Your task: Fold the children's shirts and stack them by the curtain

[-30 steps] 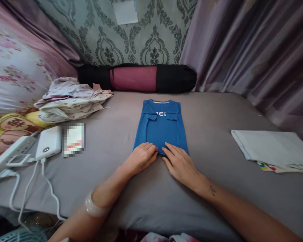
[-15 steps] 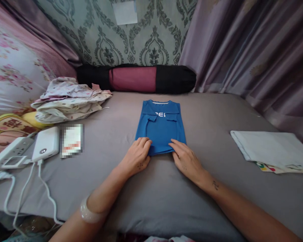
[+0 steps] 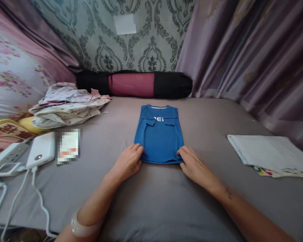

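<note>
A blue shirt (image 3: pixel 159 141) lies on the grey bedsheet with its sides and sleeves folded inward over the front. White letters show in part near its collar, which points away from me. My left hand (image 3: pixel 131 157) is closed on the near left corner of the hem, thumb underneath. At the near right corner, my right hand (image 3: pixel 192 163) pinches the hem between thumb and fingers. Between the two hands the hem lies fairly straight.
On the right lies a folded white cloth (image 3: pixel 270 151). To the left are a white power bank (image 3: pixel 41 149), a power strip (image 3: pixel 8 156), cables and crumpled patterned cloth (image 3: pixel 65 107). A black and maroon roll bag (image 3: pixel 131 84) lies along the wall.
My hands have moved apart along the hem, from nearer its middle out to the two corners. The hem looks wider and flatter. The view has tilted up slightly.
</note>
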A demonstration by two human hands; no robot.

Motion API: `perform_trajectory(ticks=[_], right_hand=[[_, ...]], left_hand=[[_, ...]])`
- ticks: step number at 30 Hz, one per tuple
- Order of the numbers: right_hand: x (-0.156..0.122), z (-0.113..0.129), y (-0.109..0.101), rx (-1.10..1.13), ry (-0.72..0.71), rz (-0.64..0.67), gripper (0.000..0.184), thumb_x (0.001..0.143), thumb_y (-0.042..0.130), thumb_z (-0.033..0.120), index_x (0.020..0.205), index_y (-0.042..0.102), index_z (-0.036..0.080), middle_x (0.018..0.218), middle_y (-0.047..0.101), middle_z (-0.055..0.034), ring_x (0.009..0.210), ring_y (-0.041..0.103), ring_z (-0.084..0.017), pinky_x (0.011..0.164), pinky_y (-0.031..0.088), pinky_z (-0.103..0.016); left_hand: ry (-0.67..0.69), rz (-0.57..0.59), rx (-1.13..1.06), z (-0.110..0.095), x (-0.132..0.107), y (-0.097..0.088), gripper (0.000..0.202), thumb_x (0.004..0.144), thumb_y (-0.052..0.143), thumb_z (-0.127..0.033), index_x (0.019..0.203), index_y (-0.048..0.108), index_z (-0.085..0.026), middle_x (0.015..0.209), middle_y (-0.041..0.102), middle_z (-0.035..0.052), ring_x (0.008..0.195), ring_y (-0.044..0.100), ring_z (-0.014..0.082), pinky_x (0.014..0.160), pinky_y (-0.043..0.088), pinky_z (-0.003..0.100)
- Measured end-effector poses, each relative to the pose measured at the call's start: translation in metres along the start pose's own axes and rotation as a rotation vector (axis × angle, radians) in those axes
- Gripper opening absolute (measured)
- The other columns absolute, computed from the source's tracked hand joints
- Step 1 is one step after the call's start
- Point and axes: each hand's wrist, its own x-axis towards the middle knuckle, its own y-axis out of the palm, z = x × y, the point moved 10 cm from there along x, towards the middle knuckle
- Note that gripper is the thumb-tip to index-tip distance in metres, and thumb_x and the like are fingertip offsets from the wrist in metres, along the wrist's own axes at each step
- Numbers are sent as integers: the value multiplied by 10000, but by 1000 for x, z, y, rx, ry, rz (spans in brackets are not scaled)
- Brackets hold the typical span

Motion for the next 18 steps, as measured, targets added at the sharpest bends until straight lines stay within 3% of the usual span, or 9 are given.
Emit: perform_trajectory(ticks=[7,13,18], right_hand=[[5,-7,-2,89,-50,83,308,802,421,46,967,631,199,1019,609,-63,999,568,-188,882,439,-301],[13,-26,-10,218,71,93,256,877,453,214,985,683,244,1014,687,-25,904,631,-178,776,452,-271],[16,-50,-6,297,251,39,301,892,459,357,1030,685,213,845,705,-30,732,631,-182,644,437,-262]], left_hand=[[49,-32,-155,7,-3,-4,356,792,419,-86,1099,559,-201,1040,626,71,979,585,211,861,470,344],[-209,-176,-383,40,-3,-11,386,855,453,-235,1234,517,-209,1004,698,60,752,634,163,729,491,302],[-411,-297,-478,66,-5,-12,350,837,514,-350,1133,598,-185,881,698,51,669,600,150,653,474,271]])
